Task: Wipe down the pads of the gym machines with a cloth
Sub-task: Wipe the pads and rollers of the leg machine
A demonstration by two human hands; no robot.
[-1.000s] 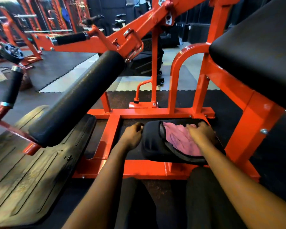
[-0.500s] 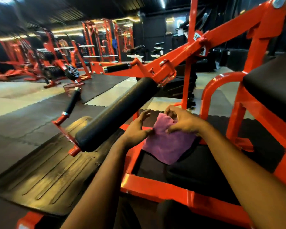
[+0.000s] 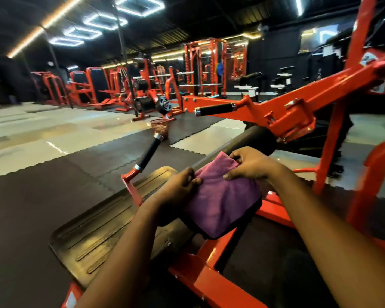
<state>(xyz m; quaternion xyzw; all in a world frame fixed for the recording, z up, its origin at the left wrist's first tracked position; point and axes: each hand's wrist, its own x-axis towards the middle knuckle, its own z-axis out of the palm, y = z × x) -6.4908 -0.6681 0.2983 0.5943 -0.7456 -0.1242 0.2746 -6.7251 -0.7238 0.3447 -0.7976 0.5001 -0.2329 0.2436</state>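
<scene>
– Cloth [image 3: 220,201] first: where does it lie?

– The purple cloth is draped over the near end of the black roller pad [image 3: 261,138], low in the middle of the view. The bare part of the pad runs away to the far right, up to the orange frame [image 3: 282,112]. A dark edge of the pad shows just below the cloth's near side.

– And the left hand [image 3: 178,190]?

– It sits at the cloth's left edge with its fingers curled in. Its thumb tip lies on top of the fabric, so it pinches that edge. I cannot tell how far the fingers reach underneath.

– The right hand [image 3: 253,165]?

– It is at the cloth's far corner, on top of the pad. The fingers bend down over the corner and the thumb presses flat on the fabric nearer the middle. It holds the cloth and nothing else. The two hands are near each other, with a strip of cloth between them.

– What else is close by?

– A ribbed black rubber foot plate [image 3: 102,230] lies on the floor to the left, under the left forearm. A black handle grip [image 3: 149,152] slants up just beyond it, and another grip [image 3: 213,109] sticks out to the left from the frame's far arm. More orange machines stand blurred across the far side of the room.
</scene>
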